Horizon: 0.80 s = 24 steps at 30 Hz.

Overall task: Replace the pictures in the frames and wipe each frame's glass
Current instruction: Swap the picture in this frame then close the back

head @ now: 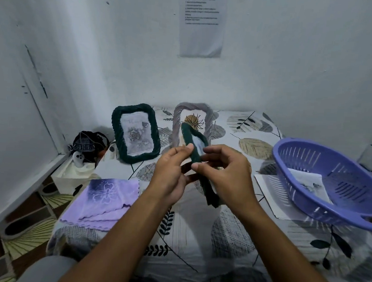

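Above the table's middle I hold a dark green frame (192, 143) edge-on and tilted. My left hand (172, 170) grips it from the left, thumb near its upper part. My right hand (224, 172) pinches its right edge with thumb and fingers. Behind, a second dark green frame (135, 133) with a grey rose picture stands upright. To its right stands a grey frame (193, 121) with a brown flower picture, partly hidden by the held frame. A folded purple cloth (103, 201) lies at the table's left.
A purple plastic basket (323, 181) with paper pictures (309, 184) inside sits at the right, on a white sheet (267, 190). The table (229, 232) carries a leaf-patterned cover. A dark bag (88, 145) and white box lie in the left corner. Walls close in behind and left.
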{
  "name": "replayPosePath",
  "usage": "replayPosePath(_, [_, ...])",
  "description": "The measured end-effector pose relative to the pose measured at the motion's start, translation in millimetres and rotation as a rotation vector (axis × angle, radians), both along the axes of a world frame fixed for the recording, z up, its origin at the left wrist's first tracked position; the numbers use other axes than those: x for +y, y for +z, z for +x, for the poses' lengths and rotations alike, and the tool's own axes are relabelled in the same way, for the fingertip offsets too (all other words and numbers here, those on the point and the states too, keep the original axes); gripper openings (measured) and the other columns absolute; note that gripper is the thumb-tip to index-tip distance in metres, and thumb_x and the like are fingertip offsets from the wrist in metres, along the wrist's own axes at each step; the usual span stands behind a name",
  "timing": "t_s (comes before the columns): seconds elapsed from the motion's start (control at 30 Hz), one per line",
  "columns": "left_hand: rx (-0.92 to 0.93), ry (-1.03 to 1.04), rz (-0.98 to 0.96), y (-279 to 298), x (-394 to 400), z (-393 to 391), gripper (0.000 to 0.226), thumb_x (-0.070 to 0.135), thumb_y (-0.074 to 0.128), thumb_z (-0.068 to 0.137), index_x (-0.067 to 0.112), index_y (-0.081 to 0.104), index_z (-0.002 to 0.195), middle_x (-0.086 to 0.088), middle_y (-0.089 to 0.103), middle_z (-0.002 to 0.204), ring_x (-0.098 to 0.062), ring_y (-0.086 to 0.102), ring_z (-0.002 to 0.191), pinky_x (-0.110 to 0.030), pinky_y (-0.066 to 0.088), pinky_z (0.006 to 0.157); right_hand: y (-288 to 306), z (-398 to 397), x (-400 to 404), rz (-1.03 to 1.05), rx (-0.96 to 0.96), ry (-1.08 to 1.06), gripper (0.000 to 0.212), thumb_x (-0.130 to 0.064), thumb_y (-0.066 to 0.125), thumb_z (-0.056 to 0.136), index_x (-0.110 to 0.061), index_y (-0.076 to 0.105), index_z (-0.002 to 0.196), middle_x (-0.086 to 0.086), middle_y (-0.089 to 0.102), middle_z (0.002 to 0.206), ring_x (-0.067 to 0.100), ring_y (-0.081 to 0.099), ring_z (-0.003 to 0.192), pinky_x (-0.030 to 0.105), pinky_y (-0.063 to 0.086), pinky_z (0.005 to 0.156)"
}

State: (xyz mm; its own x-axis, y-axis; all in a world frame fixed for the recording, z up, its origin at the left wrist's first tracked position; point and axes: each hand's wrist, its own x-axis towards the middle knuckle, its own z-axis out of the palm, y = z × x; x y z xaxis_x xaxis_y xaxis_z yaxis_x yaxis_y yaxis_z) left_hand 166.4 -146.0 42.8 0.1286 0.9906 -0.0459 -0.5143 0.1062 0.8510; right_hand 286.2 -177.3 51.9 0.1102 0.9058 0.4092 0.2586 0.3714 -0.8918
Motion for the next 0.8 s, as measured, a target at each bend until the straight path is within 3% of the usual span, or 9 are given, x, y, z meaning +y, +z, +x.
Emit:
replayPosePath(0.1, [-0.116,-0.052,-0.067,-10.4,4.7,-10.1,0.024,0.018,0.055,0.09,0.005,0.055,0.11,-0.014,0.067,0.093,-0.03,0.061,0.09,-0.049,0.051,0.085,-2.4,8.7,7.9,-0.003,-0.024,-0.05,0.024,-0.022,0.073,0.081,-0.011,0.067,0.102,0.001,0.068,0.091,0.011,0.065,0.084,0.019,0.054,0.073])
replayPosePath(0.2, [-0.174,-0.117,-0.166,-23.1,9.8,-20.3,0.033,0.025,0.058,0.086,0.003,0.061,0.11,-0.012,0.067,0.094,-0.026,0.065,0.086,-0.044,0.056,0.079,-8.9,25.1,16.8,-0.138,-0.022,-0.164,0.022,-0.031,0.058,0.092,-0.015,0.065,0.106,0.0,0.067,0.101,0.015,0.063,0.092,0.026,0.052,0.072])
replayPosePath(0.3, [-0.196,-0.162,-0.238,-37.2,14.2,-26.1,0.03,0.026,0.06,0.081,0.004,0.067,0.1,-0.013,0.069,0.092,-0.027,0.069,0.081,-0.042,0.06,0.071,-17.2,35.9,19.4,-0.502,0.23,-0.052,0.022,-0.036,0.046,0.098,-0.019,0.061,0.099,-0.002,0.065,0.094,0.008,0.059,0.079,0.023,0.044,0.061])
replayPosePath(0.4, [-0.16,-0.159,-0.314,-50.8,20.4,-26.7,0.035,0.025,0.06,0.08,0.002,0.065,0.105,-0.016,0.068,0.098,-0.031,0.067,0.087,-0.046,0.058,0.077,-31.2,42.5,23.2,-0.672,0.453,0.023,0.027,-0.036,0.049,0.097,-0.015,0.065,0.095,0.006,0.066,0.091,0.02,0.061,0.082,0.032,0.049,0.068])
replayPosePath(0.53, [0.011,-0.094,-0.399,-62.7,29.5,-28.0,0.022,0.021,0.055,0.093,0.004,0.062,0.106,-0.016,0.064,0.097,-0.031,0.062,0.09,-0.049,0.052,0.087,-50.8,50.4,32.0,-0.734,0.459,-0.004,0.027,-0.035,0.052,0.096,-0.011,0.064,0.1,0.008,0.064,0.088,0.025,0.059,0.078,0.031,0.045,0.062])
replayPosePath(0.7, [0.335,-0.036,-0.414,-68.4,39.1,-36.6,0.025,0.032,0.054,0.094,0.009,0.057,0.084,-0.005,0.058,0.062,-0.018,0.051,0.054,-0.031,0.05,0.057,-60.5,52.9,43.4,-0.773,0.413,-0.034,0.03,-0.03,0.056,0.094,-0.005,0.064,0.107,0.011,0.065,0.09,0.026,0.061,0.079,0.033,0.047,0.062])
replayPosePath(0.8, [0.502,-0.072,-0.421,-62.7,41.5,-44.4,0.032,0.038,0.054,0.094,0.007,0.059,0.089,-0.006,0.062,0.062,-0.018,0.058,0.05,-0.033,0.056,0.058,-62.1,52.1,50.8,-0.764,0.327,-0.046,0.033,-0.031,0.058,0.092,-0.003,0.064,0.109,0.007,0.063,0.085,0.022,0.059,0.075,0.032,0.045,0.062])
